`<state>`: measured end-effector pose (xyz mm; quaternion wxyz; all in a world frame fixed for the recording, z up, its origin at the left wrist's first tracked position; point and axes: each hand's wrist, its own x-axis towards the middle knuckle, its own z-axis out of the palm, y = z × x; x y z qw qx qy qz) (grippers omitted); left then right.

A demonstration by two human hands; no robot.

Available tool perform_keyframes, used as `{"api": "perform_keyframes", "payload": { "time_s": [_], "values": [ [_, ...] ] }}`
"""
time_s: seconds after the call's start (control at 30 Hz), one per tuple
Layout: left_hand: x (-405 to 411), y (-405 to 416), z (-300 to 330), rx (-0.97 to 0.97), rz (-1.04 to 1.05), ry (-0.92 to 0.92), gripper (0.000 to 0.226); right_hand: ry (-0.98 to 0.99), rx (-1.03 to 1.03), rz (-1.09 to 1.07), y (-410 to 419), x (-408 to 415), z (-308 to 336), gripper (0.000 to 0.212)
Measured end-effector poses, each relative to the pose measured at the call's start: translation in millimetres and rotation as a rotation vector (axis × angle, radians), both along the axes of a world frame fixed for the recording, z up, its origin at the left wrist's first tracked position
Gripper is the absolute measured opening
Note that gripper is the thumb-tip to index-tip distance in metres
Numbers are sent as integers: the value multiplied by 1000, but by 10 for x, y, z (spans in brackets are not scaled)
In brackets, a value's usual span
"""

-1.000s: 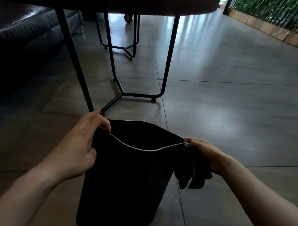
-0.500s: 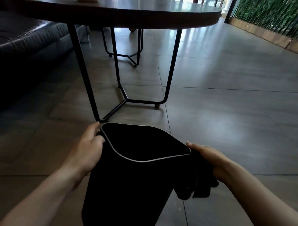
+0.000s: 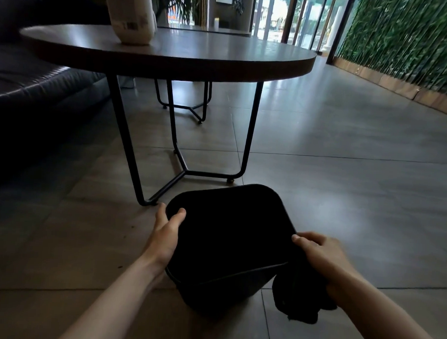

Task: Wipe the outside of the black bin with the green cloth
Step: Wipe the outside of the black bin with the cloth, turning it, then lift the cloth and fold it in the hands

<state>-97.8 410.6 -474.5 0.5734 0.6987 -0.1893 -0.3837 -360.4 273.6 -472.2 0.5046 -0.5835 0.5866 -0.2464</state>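
Note:
The black bin (image 3: 219,289) stands on the tiled floor just in front of me, and I look down into its dark opening. My left hand (image 3: 166,233) grips the bin's left rim, thumb over the inside edge. My right hand (image 3: 318,255) holds the right rim, with the cloth (image 3: 298,300) bunched under the palm. The cloth looks almost black in this light and hangs down against the bin's right outer wall.
A round wooden table (image 3: 186,55) on thin black metal legs (image 3: 126,144) stands right behind the bin, with a pale vase (image 3: 132,14) on it. A dark sofa (image 3: 34,89) fills the left side. Tiled floor stretches right toward a green bamboo wall (image 3: 412,41).
My view has risen, so the table top and vase now show. The bin sits lower and farther from me, with more of its opening visible. Both hands kept their hold on the rim.

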Motion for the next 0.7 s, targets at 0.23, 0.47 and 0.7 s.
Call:
{"api": "perform_keyframes", "payload": {
  "time_s": [0.23, 0.47, 0.7],
  "values": [
    [-3, -207, -130, 107, 77, -168, 21, 61, 13, -11, -11, -114, -79, 7],
    [-40, -265, -179, 153, 4, -275, 59, 33, 40, 10, -8, -230, -150, 11],
    [-50, -215, -204, 197, -106, -461, 76, 23, 118, 86, -65, -552, 62, 13]
  ]
}}
